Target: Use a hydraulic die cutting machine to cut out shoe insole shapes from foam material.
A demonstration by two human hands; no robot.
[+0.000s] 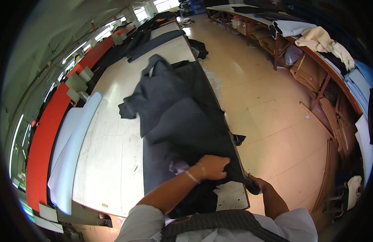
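Dark black fabric (182,121) lies in loose, overlapping layers along the right side of a long white table (110,153). Across its near part reaches my left hand (214,166), fingers curled closed on the cloth, a band on its wrist. Past the table's right edge, my right hand (260,184) grips a corner of the same fabric, which droops between the two hands. A purplish patch (178,166) shows beside my left forearm. The right fingers are partly hidden by the cloth. Under my arms, more dark fabric bunches up against the near table edge.
Light blue sheet material (79,133) runs along the table's left side, beside a red panel (47,149). Further dark cloth (154,43) covers the far end. Across the tiled aisle (255,109), another table carries cream cloth (317,39), with brown cardboard (306,72) beneath it.
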